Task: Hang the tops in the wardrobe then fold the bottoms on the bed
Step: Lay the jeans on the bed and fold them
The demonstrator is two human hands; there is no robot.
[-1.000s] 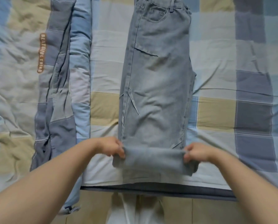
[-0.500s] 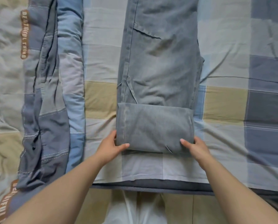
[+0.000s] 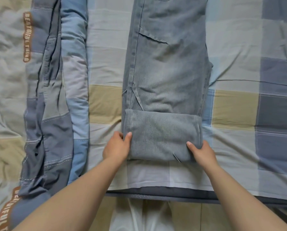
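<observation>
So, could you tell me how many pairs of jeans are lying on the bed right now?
1. The jeans lie lengthwise at the bed's centre, their near end rolled between the left hand and right hand. The folded quilt might hide others.

Faded blue-grey jeans (image 3: 169, 77) on a blue, beige, grey checked sheet (image 3: 236, 107)

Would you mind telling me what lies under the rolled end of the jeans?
The jeans' roll rests on the checked bed sheet, and its far edge overlaps the flat legs. The left hand and right hand grip its ends. Fingers underneath are hidden.
</observation>
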